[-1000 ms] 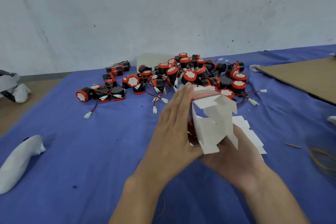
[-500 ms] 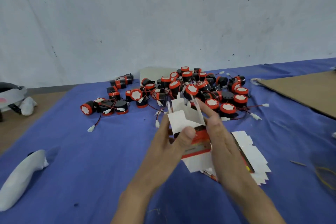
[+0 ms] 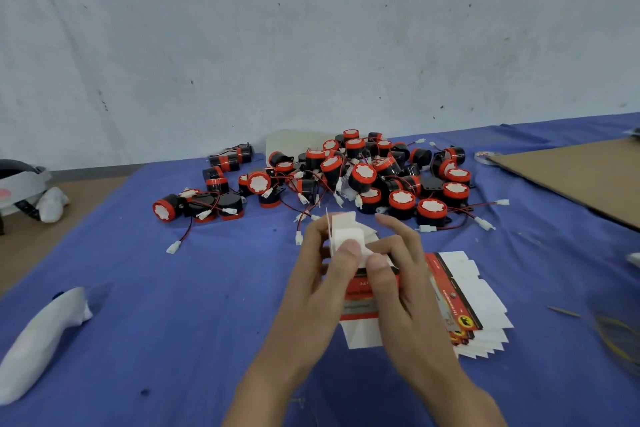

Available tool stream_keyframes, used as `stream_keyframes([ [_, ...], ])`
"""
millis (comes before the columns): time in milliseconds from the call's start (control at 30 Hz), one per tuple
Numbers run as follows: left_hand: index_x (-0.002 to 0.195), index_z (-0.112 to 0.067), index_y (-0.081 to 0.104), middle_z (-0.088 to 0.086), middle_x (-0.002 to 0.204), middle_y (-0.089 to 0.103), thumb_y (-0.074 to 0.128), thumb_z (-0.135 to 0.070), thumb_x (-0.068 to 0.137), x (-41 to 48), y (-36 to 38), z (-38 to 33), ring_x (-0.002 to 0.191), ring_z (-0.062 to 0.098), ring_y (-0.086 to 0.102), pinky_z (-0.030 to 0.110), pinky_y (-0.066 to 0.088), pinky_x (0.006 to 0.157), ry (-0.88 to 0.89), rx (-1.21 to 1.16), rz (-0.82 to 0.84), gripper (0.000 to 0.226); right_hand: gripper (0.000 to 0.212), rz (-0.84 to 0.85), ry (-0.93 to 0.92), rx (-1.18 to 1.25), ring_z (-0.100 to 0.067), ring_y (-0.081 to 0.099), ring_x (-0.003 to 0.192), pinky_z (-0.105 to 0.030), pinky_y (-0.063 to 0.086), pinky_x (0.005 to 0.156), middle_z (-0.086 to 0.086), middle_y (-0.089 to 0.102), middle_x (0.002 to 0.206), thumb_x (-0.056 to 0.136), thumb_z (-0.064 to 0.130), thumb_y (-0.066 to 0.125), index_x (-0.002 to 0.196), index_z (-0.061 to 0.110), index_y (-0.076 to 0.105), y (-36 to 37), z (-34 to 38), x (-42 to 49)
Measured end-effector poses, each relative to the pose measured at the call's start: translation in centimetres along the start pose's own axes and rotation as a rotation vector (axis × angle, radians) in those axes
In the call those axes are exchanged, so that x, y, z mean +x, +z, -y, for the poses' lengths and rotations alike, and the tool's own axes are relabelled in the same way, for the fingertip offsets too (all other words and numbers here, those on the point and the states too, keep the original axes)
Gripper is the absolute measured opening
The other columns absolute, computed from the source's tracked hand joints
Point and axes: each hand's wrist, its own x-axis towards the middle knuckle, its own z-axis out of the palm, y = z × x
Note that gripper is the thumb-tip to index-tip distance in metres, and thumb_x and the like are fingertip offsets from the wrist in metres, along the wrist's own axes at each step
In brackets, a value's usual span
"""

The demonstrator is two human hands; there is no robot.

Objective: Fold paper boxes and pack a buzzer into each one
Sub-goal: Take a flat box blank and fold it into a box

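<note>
A white paper box [image 3: 358, 291] with red printed bands is held upright above the blue cloth, its far end flaps partly folded in. My left hand [image 3: 317, 274] grips its left side, thumb pressing a white flap. My right hand [image 3: 398, 274] grips its right side, thumb on the front face near the flaps. Behind it lies a pile of black buzzers [image 3: 363, 177] with red rims and red-black wires. A fanned stack of flat unfolded boxes [image 3: 467, 302] lies on the cloth just right of my hands.
A brown cardboard sheet [image 3: 581, 177] covers the right rear of the table. A white wrapped object [image 3: 41, 340] lies at the left front. Loose buzzers [image 3: 166, 208] and white connectors spread left of the pile. A yellow loop [image 3: 620, 340] shows at the right edge.
The box has been turned so its printed red side faces me and lowered toward the cloth. Both thumbs now press the far flaps, which are folded further in.
</note>
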Motion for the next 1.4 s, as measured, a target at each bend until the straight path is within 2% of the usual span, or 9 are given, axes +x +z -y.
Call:
stream_keyframes([
  [200,0.098,-0.028,0.057,-0.009,0.089,0.066,0.045,-0.011,0.084,0.0,-0.1,-0.1,0.079,0.004,0.064,0.018,0.054,0.065,-0.024,0.022,-0.002,0.025,0.042,0.085,-0.027,-0.007,-0.017,0.048,0.131,-0.014,0.044,0.095,0.01,0.047,0.14,0.091,0.04,0.045,0.132,0.041,0.047,0.2,-0.1,-0.4],
  [300,0.113,-0.038,0.064,-0.019,0.109,0.069,0.052,-0.039,0.092,0.0,-0.1,0.1,0.102,-0.002,0.065,0.016,0.054,0.081,-0.034,-0.031,0.025,0.024,0.04,0.027,-0.052,-0.083,-0.013,0.049,0.127,-0.007,0.04,0.09,0.008,0.046,0.135,0.089,0.035,0.042,0.128,0.038,0.053,-0.1,-0.1,-0.2],
  [433,0.129,-0.041,0.063,-0.012,0.135,0.062,0.043,-0.083,0.078,0.7,-0.2,-0.1,0.129,0.013,0.056,0.036,0.047,0.105,-0.194,-0.294,0.065,0.069,0.033,-0.063,-0.096,-0.159,-0.015,0.05,0.124,-0.015,0.044,0.089,0.011,0.045,0.13,0.089,0.033,0.039,0.114,0.031,0.059,-1.1,-0.4,0.1],
  [567,0.133,-0.039,0.06,-0.002,0.134,0.064,0.058,-0.061,0.09,0.5,0.4,-0.1,0.122,0.02,0.062,0.036,0.054,0.09,-0.283,-0.387,0.107,0.048,0.029,-0.072,-0.15,-0.255,-0.017,0.051,0.121,-0.034,0.048,0.089,0.01,0.044,0.131,0.085,0.027,0.04,0.107,0.028,0.059,-1.2,-0.4,0.0],
  [800,0.133,-0.03,0.058,0.003,0.119,0.071,0.066,-0.015,0.093,0.2,0.8,-0.1,0.097,0.016,0.07,0.024,0.055,0.066,-0.278,-0.396,0.079,0.043,0.047,-0.049,-0.214,-0.323,-0.011,0.053,0.123,-0.03,0.045,0.096,0.019,0.045,0.137,0.101,0.06,0.029,0.139,0.034,0.039,-1.4,0.0,-0.1],
  [1000,0.139,-0.03,0.051,0.001,0.129,0.066,0.059,-0.011,0.096,-0.1,0.8,0.1,0.119,0.024,0.064,0.04,0.059,0.09,-0.229,-0.274,0.133,0.047,0.046,-0.02,-0.348,-0.391,-0.014,0.048,0.13,-0.039,0.046,0.1,0.015,0.044,0.14,0.103,0.052,0.031,0.14,0.028,0.042,-1.4,-0.3,-0.1],
  [1167,0.138,-0.021,0.056,0.008,0.13,0.067,0.056,-0.039,0.094,0.5,-0.2,-0.4,0.123,0.03,0.061,0.041,0.053,0.091,-0.396,-0.553,0.063,0.047,0.051,-0.048,-0.313,-0.339,-0.01,0.041,0.136,-0.018,0.037,0.105,0.007,0.038,0.147,0.104,0.056,0.026,0.143,0.027,0.039,-1.8,-0.3,0.0],
  [1300,0.129,-0.012,0.067,0.014,0.132,0.065,0.041,-0.037,0.102,0.2,-0.5,-0.4,0.121,0.029,0.063,0.036,0.056,0.088,-0.459,-0.582,0.162,0.045,0.052,-0.017,-0.283,-0.334,-0.013,0.039,0.141,-0.024,0.035,0.108,0.01,0.036,0.152,0.104,0.055,0.022,0.146,0.028,0.039,-1.9,-0.5,0.0],
  [1400,0.121,-0.012,0.072,0.015,0.13,0.066,0.055,-0.043,0.094,0.1,-1.5,-0.4,0.118,0.025,0.064,0.036,0.056,0.094,-0.396,-0.619,0.155,0.044,0.051,0.039,-0.236,-0.346,-0.007,0.032,0.145,-0.015,0.028,0.11,0.016,0.027,0.16,0.106,0.052,0.02,0.152,0.035,0.033,-1.9,-0.8,0.1],
])
